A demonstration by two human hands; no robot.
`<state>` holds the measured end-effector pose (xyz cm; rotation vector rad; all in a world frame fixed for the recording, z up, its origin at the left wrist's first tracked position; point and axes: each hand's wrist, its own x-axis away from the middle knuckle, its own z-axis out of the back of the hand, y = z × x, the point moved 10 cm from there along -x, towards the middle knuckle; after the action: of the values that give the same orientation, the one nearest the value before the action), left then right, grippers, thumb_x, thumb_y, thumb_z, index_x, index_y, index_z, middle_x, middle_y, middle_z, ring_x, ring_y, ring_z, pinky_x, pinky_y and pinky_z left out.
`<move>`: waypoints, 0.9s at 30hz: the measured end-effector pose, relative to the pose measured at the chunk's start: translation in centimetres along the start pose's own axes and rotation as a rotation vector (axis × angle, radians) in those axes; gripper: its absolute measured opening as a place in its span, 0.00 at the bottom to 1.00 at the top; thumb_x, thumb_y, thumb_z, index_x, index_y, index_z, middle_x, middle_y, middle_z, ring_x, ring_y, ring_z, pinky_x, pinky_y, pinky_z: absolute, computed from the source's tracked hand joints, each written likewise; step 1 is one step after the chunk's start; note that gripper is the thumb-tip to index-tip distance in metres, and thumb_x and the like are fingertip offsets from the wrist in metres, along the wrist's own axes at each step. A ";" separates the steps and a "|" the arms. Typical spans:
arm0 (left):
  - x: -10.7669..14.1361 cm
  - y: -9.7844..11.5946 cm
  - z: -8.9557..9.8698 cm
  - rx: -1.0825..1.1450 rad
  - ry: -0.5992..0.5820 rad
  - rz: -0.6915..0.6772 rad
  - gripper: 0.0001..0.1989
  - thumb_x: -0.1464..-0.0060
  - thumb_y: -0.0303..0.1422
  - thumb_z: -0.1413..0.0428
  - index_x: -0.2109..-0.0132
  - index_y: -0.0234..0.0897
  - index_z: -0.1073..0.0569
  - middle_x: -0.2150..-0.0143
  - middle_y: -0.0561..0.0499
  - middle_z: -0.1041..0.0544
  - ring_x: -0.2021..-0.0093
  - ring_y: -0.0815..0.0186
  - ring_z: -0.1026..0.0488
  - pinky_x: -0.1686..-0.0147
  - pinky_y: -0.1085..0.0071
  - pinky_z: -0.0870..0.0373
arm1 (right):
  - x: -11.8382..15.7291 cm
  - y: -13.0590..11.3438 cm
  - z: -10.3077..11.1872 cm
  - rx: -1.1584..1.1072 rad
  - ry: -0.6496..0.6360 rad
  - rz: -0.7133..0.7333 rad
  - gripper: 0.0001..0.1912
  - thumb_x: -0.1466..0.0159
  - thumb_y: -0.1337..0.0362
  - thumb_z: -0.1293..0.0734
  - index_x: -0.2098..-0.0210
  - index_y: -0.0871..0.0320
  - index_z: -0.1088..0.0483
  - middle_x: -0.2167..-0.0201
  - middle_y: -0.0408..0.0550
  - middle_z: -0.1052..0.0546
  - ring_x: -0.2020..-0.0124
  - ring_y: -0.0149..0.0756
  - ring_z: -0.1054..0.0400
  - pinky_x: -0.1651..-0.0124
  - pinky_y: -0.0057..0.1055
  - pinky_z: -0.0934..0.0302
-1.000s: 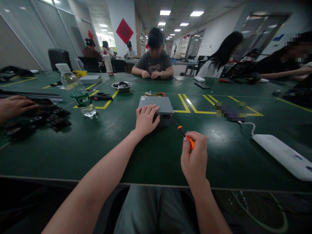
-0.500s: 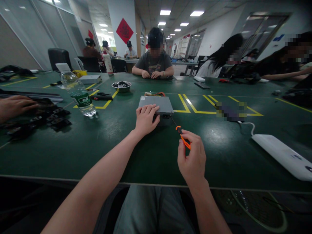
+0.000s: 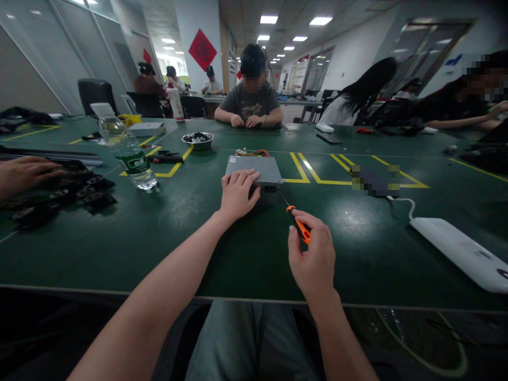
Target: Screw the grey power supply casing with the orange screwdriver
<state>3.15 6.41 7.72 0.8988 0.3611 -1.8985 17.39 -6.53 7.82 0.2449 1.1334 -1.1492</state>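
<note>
Screwdriver (image 3: 299,225) sits grasped in the right hand (image 3: 313,254), its tip at the near four-o'clock corner of the grey metal box (image 3: 254,170). Left hand (image 3: 238,196) presses the box's seven-o'clock edge.

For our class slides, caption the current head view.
The left hand rests on a grey metal box; the right hand angles an orange-handled screwdriver towards its near corner.
</note>
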 end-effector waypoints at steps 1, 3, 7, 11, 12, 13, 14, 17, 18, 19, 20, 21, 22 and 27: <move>0.0 0.0 0.0 0.000 0.001 -0.002 0.15 0.42 0.36 0.50 0.48 0.43 0.33 0.44 0.51 0.30 0.45 0.59 0.37 0.48 0.58 0.48 | 0.0 0.4 0.1 -0.011 0.012 -0.037 0.11 0.37 0.65 0.40 0.54 0.57 0.39 0.55 0.54 0.29 0.54 0.40 0.33 0.54 0.40 0.35; 0.0 0.0 0.0 0.002 0.002 -0.003 0.15 0.42 0.36 0.50 0.47 0.43 0.33 0.44 0.51 0.30 0.44 0.59 0.37 0.48 0.58 0.48 | 0.1 1.3 0.3 -0.024 0.024 -0.122 0.10 0.35 0.63 0.42 0.55 0.58 0.40 0.57 0.54 0.30 0.55 0.39 0.33 0.57 0.39 0.34; 0.0 0.0 -0.1 0.006 -0.007 0.002 0.16 0.42 0.36 0.50 0.47 0.43 0.33 0.44 0.50 0.30 0.44 0.59 0.38 0.48 0.58 0.48 | 0.1 1.1 0.2 0.007 0.002 -0.096 0.09 0.35 0.67 0.44 0.56 0.58 0.39 0.59 0.52 0.29 0.57 0.37 0.32 0.58 0.36 0.34; -0.1 0.1 -0.1 0.011 -0.016 0.008 0.16 0.42 0.36 0.51 0.47 0.43 0.33 0.44 0.50 0.30 0.44 0.58 0.38 0.47 0.57 0.48 | 0.0 -0.2 0.2 0.016 0.017 0.029 0.10 0.38 0.67 0.39 0.56 0.56 0.39 0.57 0.51 0.27 0.56 0.37 0.32 0.55 0.38 0.35; -0.1 0.1 -0.1 0.012 -0.016 0.007 0.16 0.42 0.35 0.51 0.47 0.43 0.33 0.44 0.50 0.30 0.44 0.58 0.38 0.47 0.57 0.48 | -0.1 -0.1 0.1 0.007 0.017 0.011 0.10 0.38 0.65 0.39 0.56 0.56 0.39 0.56 0.52 0.28 0.55 0.38 0.33 0.55 0.38 0.35; -0.1 0.1 -0.1 0.013 -0.017 0.007 0.16 0.42 0.35 0.51 0.47 0.43 0.33 0.44 0.49 0.30 0.44 0.58 0.38 0.47 0.57 0.48 | -0.1 0.3 0.0 -0.002 0.011 -0.026 0.11 0.38 0.62 0.38 0.56 0.57 0.40 0.55 0.54 0.29 0.54 0.40 0.33 0.56 0.39 0.35; -0.1 0.1 -0.1 0.014 -0.020 0.008 0.16 0.42 0.35 0.51 0.46 0.44 0.33 0.44 0.49 0.31 0.44 0.58 0.38 0.47 0.57 0.48 | 0.0 0.8 -0.1 -0.008 -0.004 -0.074 0.13 0.37 0.59 0.39 0.56 0.58 0.40 0.55 0.56 0.30 0.54 0.41 0.33 0.58 0.38 0.34; -0.1 0.0 -0.2 0.016 -0.037 0.015 0.17 0.42 0.35 0.52 0.46 0.44 0.33 0.43 0.49 0.31 0.43 0.57 0.38 0.47 0.57 0.48 | 0.3 2.2 -0.8 -0.019 -0.077 -0.202 0.15 0.35 0.55 0.42 0.56 0.59 0.40 0.61 0.54 0.29 0.63 0.38 0.30 0.67 0.35 0.34; -0.1 0.0 -0.2 0.017 -0.043 0.018 0.17 0.42 0.36 0.52 0.46 0.44 0.34 0.43 0.49 0.31 0.43 0.57 0.38 0.46 0.57 0.48 | 0.4 2.4 -1.0 -0.019 -0.090 -0.227 0.13 0.35 0.56 0.43 0.57 0.58 0.40 0.63 0.52 0.28 0.67 0.37 0.30 0.69 0.33 0.35; -0.1 0.0 -0.2 0.017 -0.047 0.020 0.17 0.42 0.36 0.52 0.46 0.44 0.34 0.43 0.49 0.31 0.43 0.57 0.39 0.46 0.56 0.49 | 0.5 2.5 -1.0 -0.013 -0.092 -0.235 0.12 0.35 0.57 0.43 0.58 0.58 0.40 0.65 0.50 0.28 0.69 0.36 0.30 0.70 0.32 0.36; -0.1 0.0 -0.3 0.016 -0.049 0.022 0.17 0.42 0.36 0.52 0.46 0.44 0.34 0.43 0.49 0.31 0.43 0.57 0.39 0.46 0.56 0.49 | 0.5 2.5 -0.9 -0.001 -0.085 -0.230 0.11 0.36 0.58 0.42 0.58 0.58 0.40 0.66 0.49 0.28 0.69 0.36 0.31 0.70 0.32 0.36; -0.1 0.0 -0.3 0.015 -0.050 0.024 0.17 0.42 0.36 0.52 0.46 0.44 0.34 0.43 0.49 0.31 0.43 0.57 0.39 0.46 0.56 0.49 | 0.5 2.4 -0.8 0.015 -0.075 -0.213 0.09 0.36 0.60 0.41 0.59 0.58 0.39 0.65 0.49 0.28 0.68 0.36 0.30 0.69 0.33 0.35; -0.1 0.0 -0.3 0.014 -0.050 0.024 0.17 0.42 0.36 0.52 0.46 0.44 0.33 0.43 0.49 0.31 0.43 0.57 0.39 0.46 0.57 0.49 | 0.4 2.1 -0.7 0.030 -0.062 -0.185 0.08 0.37 0.62 0.40 0.60 0.57 0.39 0.64 0.50 0.28 0.66 0.37 0.30 0.67 0.34 0.35; -0.1 0.0 -0.3 0.012 -0.051 0.023 0.17 0.42 0.36 0.52 0.46 0.44 0.34 0.43 0.49 0.31 0.43 0.58 0.39 0.46 0.57 0.48 | -0.1 1.1 -0.3 0.029 -0.018 -0.084 0.06 0.38 0.64 0.39 0.60 0.56 0.39 0.58 0.51 0.29 0.56 0.39 0.33 0.56 0.40 0.35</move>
<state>3.31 6.61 7.55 0.8577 0.3078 -1.9011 18.11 -5.76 7.36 0.2110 1.1206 -1.2407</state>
